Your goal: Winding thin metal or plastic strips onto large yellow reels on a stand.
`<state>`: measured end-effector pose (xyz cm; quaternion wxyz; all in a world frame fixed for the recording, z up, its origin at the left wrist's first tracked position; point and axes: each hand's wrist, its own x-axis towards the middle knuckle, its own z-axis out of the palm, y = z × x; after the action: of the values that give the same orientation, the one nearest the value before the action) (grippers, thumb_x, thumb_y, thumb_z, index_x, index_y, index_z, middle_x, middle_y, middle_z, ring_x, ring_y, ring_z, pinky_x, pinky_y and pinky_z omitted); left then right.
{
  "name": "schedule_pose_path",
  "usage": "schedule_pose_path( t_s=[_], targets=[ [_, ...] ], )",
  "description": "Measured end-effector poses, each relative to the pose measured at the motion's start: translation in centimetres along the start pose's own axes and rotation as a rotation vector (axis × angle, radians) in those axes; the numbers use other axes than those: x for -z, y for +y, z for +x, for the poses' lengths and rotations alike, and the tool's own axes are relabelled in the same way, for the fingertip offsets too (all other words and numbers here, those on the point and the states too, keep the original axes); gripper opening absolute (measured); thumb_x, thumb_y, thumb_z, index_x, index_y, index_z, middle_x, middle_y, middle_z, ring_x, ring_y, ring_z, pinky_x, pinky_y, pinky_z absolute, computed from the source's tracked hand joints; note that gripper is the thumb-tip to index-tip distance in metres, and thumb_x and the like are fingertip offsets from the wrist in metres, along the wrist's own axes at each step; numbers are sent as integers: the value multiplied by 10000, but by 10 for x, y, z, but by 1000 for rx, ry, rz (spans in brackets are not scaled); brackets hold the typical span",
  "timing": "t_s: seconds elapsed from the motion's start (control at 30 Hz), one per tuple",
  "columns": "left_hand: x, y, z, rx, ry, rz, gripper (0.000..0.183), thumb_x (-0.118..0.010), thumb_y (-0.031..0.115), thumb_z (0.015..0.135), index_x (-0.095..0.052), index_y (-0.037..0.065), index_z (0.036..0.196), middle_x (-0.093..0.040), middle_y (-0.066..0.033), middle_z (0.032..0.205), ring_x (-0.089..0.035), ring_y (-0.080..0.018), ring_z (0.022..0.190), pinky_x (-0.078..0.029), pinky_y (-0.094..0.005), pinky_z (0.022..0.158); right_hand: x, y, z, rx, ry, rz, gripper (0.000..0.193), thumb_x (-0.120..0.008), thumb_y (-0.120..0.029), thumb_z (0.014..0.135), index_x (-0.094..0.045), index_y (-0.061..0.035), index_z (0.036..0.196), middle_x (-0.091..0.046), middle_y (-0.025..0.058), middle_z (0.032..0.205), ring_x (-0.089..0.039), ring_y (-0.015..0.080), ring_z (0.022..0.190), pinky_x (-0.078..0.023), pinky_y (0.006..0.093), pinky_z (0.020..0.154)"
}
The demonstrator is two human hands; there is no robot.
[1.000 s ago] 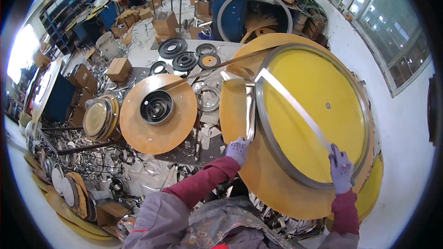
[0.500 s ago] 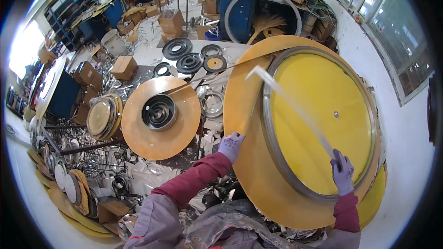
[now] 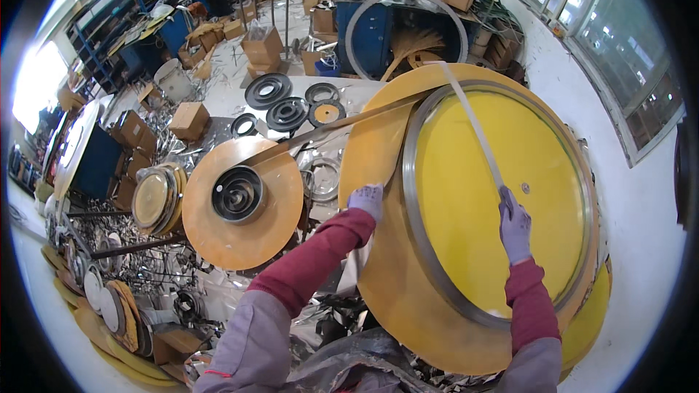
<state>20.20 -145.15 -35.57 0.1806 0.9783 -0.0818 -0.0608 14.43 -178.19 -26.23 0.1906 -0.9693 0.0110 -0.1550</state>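
While the person's gloved left hand (image 3: 365, 201) and right hand (image 3: 514, 225) both reach forward, the large orange disc (image 3: 397, 276) spreads beneath them, its left edge under the left hand. Set on this disc, the grey ring (image 3: 412, 204) passes just to the right of the left hand and surrounds the yellow plate (image 3: 466, 207), which lies under the right hand. To the left of the left hand, well apart from it, sits the smaller orange disc (image 3: 217, 244). A dark flat band (image 3: 349, 122) stretches between the two discs, beyond the left hand. The right hand's fingers are closed around one end of the pale strip (image 3: 475, 124), which slants forward and left from that grip, across the plate. Left of the left hand, the dark hub (image 3: 239, 195) stands on the smaller disc. Whether the left hand grips anything, I cannot tell.
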Motion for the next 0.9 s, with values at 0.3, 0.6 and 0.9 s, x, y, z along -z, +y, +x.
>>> schedule_pose_path(
  t_s=[0.3, 0.6, 0.9],
  targets=[
    [3, 38, 106, 124, -12, -26, 266, -450, 142, 834, -584, 55, 1047, -617, -196, 1058, -605, -317, 989, -480, -420, 844, -82, 24, 74, -86, -133, -158, 330, -478, -213, 881, -548, -81, 1176, -634, 167, 959, -595, 322, 916, -460, 439, 825],
    [1, -8, 142, -52, -272, -284, 365, -539, 284, 760, -648, 13, 979, -635, -209, 992, -614, -360, 922, -485, -391, 825, -71, 9, 65, -56, -236, -179, 330, -450, -219, 887, -537, -187, 1204, -643, 158, 883, -611, 320, 855, -487, 430, 758],
    [-2, 3, 106, -26, -330, -336, 438, -543, 329, 791, -594, 55, 1128, -620, -197, 1059, -584, -359, 989, -456, -398, 858, -70, 23, 51, -51, -237, -158, 336, -468, -213, 876, -538, -170, 1202, -642, 158, 890, -613, 316, 855, -482, 430, 768]
  ],
)
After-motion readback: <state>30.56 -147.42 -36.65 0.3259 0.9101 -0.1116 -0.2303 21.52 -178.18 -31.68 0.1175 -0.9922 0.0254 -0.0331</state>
